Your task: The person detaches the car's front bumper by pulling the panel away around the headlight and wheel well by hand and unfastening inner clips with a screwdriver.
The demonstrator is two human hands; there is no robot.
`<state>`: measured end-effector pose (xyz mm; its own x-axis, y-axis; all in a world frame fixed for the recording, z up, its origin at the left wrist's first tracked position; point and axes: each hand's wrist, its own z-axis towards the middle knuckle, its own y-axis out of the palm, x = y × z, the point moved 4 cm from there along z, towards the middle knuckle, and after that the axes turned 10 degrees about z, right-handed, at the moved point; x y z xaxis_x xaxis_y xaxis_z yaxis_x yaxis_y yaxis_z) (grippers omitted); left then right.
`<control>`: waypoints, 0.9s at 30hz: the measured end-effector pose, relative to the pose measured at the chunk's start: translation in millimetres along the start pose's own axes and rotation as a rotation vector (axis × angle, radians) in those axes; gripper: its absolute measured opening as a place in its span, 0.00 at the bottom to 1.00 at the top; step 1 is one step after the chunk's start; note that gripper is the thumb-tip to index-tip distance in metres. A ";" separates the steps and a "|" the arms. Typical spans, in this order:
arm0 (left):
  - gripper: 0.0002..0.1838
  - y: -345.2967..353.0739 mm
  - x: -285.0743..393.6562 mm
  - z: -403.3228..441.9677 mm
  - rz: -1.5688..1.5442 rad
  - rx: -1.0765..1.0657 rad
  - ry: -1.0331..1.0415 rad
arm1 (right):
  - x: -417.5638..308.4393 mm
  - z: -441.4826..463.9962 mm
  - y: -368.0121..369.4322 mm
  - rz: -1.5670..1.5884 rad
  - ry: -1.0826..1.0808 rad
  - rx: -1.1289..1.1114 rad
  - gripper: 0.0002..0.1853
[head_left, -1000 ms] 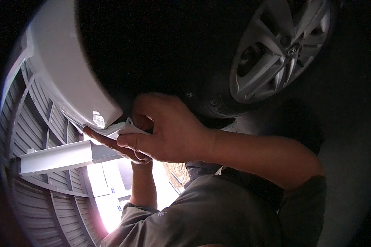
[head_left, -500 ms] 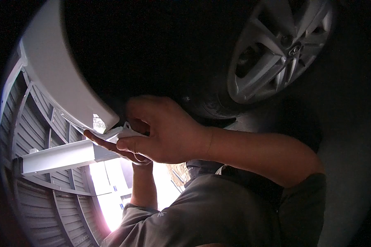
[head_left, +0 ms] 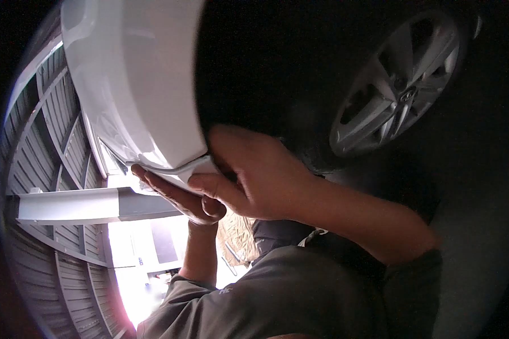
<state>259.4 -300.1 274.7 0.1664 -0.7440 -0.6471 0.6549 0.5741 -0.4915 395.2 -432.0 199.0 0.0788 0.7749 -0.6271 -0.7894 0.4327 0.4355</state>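
Observation:
A white car fender point(head_left: 158, 85) curves down along the dark wheel arch. Below its lower edge is a white bumper end point(head_left: 193, 171), meeting it along a thin dark seam. My right hand point(head_left: 263, 175) is closed around the wheel-arch edge of the bumper end, thumb on the outer face; the fingers are hidden behind it. My left hand point(head_left: 178, 198) is open, fingers stretched out along the bumper's outer side near the seam. Its palm contact is partly out of sight.
A silver alloy wheel point(head_left: 398, 90) with a dark tyre stands to the right of the wheel arch. A pale beam point(head_left: 68, 204) and corrugated metal walling point(head_left: 48, 277) lie at the left. Brown crumpled sheeting point(head_left: 236, 237) shows behind my left arm.
The gap between fender and bumper end has narrowed to a thin seam, and a small tab there is no longer visible. The view has shifted, showing more of the fender.

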 end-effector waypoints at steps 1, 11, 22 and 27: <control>0.54 0.3 -1.3 -0.3 -0.014 0.012 0.010 | -2.1 -0.9 0.0 0.002 0.023 -0.002 0.27; 0.55 -9.7 -3.0 -2.0 -0.046 -0.008 -0.087 | -12.2 -0.5 9.2 0.080 0.058 0.077 0.29; 0.48 -36.0 -21.9 -0.4 -0.174 -0.128 -0.145 | -22.4 -0.3 35.6 0.292 0.270 0.245 0.24; 0.19 -80.9 -46.7 22.6 -0.675 0.353 0.050 | -9.0 -5.4 29.9 0.100 0.194 0.257 0.26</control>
<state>215.3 -319.5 357.8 -0.3815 -0.8737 -0.3019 0.8009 -0.1494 -0.5798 367.6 -428.5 214.3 -0.1281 0.7280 -0.6735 -0.6061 0.4800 0.6342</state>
